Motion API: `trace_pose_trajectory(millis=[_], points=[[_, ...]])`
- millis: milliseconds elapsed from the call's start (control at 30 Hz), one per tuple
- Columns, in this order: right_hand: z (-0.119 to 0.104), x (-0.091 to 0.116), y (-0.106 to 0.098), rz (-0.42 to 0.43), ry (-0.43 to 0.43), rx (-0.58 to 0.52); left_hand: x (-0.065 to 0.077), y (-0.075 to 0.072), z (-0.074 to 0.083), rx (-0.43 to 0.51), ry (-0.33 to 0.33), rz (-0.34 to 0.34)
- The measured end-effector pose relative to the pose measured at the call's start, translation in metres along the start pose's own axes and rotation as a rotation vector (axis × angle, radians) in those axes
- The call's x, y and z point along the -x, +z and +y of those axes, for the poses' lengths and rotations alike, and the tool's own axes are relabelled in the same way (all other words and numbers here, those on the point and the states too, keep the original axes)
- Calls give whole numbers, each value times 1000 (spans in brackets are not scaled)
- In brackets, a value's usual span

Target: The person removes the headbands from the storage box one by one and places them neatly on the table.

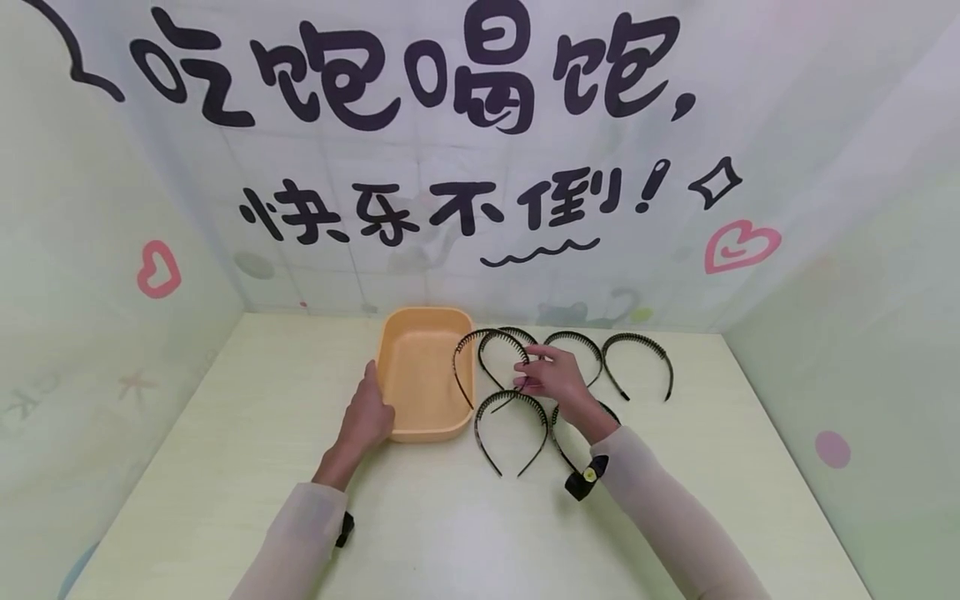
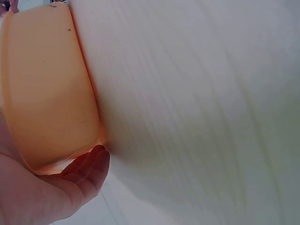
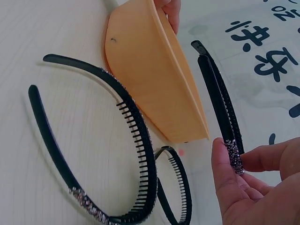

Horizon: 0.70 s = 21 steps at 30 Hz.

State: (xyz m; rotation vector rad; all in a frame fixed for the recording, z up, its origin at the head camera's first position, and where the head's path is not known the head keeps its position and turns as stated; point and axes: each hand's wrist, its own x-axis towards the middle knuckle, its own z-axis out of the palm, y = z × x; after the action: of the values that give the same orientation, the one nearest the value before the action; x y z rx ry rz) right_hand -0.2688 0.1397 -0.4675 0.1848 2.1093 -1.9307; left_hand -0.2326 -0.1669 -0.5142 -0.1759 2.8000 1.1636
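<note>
My left hand (image 1: 363, 417) grips the left side of an orange plastic basin (image 1: 427, 437) on the table. In the left wrist view, its fingertips (image 2: 96, 161) curl against the wall near the base. Between thumb and fingers, my right hand (image 1: 557, 379) pinches a black toothed headband (image 1: 456, 375), raised so that it overlaps the basin's right rim in the head view. The right wrist view shows the pinch at a glittery patch on this band (image 3: 235, 157). Another headband (image 1: 512, 395) lies in front of that hand, and one (image 1: 557, 437) is partly hidden under the right forearm.
More black headbands lie along the back of the table, one behind the held band (image 1: 512, 331), one behind the right hand (image 1: 573, 335) and one farther right (image 1: 637, 337). A printed white wall sheet (image 1: 420, 283) rises at the table's back edge. Similar sheets flank both sides.
</note>
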Motion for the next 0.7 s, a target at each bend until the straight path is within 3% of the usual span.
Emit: trace_pose_trajectory(millis=[400,700], points=[[6,5,-45,20,42,27,1,0,2,10,-14,-8],[17,10,-64,29,71,17,0,1,1,7,-5,0]])
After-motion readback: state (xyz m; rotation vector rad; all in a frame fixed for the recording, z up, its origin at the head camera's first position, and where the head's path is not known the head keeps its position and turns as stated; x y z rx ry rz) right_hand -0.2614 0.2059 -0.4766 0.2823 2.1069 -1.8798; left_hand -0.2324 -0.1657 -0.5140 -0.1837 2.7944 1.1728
